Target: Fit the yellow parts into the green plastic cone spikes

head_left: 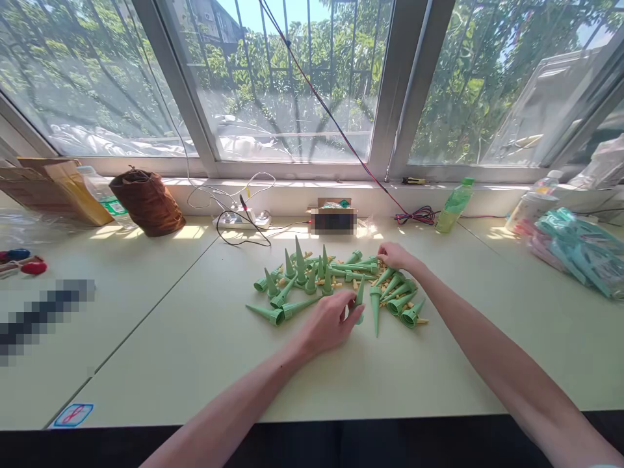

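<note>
A pile of green plastic watering spikes (299, 263), some standing point up and others lying down, covers the middle of the table. Small tan plastic pieces (340, 281) are scattered among them. At the near side of the pile, my left hand (336, 318) is closed around one green watering spike (360, 294), its point upward. My right hand (394, 255) reaches to the far right edge of the pile, fingers pinched together and pointing down. Whatever lies between those fingers is hidden. Just right of my left hand, another spike (375, 309) lies with its tip toward me.
Behind the pile stand a small box (334, 220) and a white power strip (242, 220) with cables. A green bottle (454, 207) is at the back right, near bagged light-blue items (580, 250). A brown leather bag (146, 203) stands at the back left.
</note>
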### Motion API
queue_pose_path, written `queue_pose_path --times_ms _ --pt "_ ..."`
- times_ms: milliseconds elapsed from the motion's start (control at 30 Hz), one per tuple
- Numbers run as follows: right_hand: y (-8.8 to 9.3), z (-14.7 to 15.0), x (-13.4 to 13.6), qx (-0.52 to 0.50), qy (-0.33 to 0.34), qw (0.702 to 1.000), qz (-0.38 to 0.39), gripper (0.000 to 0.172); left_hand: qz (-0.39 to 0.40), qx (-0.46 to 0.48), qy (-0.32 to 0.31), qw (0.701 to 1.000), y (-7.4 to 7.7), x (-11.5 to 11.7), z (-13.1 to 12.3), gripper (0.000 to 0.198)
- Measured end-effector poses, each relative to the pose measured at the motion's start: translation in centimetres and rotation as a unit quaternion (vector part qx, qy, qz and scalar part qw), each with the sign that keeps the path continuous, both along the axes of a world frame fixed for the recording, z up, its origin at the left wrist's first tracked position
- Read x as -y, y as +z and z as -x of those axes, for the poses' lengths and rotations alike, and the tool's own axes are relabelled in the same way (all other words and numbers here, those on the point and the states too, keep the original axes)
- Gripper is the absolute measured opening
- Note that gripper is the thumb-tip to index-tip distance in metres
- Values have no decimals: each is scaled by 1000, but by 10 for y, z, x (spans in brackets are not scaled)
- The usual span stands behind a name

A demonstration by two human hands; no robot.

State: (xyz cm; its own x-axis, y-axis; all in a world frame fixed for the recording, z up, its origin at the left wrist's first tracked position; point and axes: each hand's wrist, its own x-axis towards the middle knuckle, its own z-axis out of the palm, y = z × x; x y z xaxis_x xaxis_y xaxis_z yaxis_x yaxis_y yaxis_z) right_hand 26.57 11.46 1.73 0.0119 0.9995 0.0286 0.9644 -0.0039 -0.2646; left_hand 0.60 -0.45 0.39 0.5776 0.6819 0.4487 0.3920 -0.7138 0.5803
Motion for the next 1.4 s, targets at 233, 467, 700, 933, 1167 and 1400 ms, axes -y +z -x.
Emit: queue_pose_path --times_ms 233,467,700,933,1167,1400 --pt "22 20 33 -7 -26 995 -98 16 27 31 45 998 -3 -4 -2 23" --pt "15 72 105 -181 130 922 -317 18 124 108 97 982 -4 -11 -2 25" --pt "-8 89 131 -253 198 885 -335 13 173 135 108 970 0 -11 -1 24" --pt "-11 96 133 -277 198 889 -305 14 162 142 110 970 2 -11 -1 24" --pt "-12 98 133 -297 194 891 -285 16 142 138 102 975 1 -10 1 23" --pt "-14 98 133 -315 186 889 -274 15 115 135 103 979 -2 -11 1 22"
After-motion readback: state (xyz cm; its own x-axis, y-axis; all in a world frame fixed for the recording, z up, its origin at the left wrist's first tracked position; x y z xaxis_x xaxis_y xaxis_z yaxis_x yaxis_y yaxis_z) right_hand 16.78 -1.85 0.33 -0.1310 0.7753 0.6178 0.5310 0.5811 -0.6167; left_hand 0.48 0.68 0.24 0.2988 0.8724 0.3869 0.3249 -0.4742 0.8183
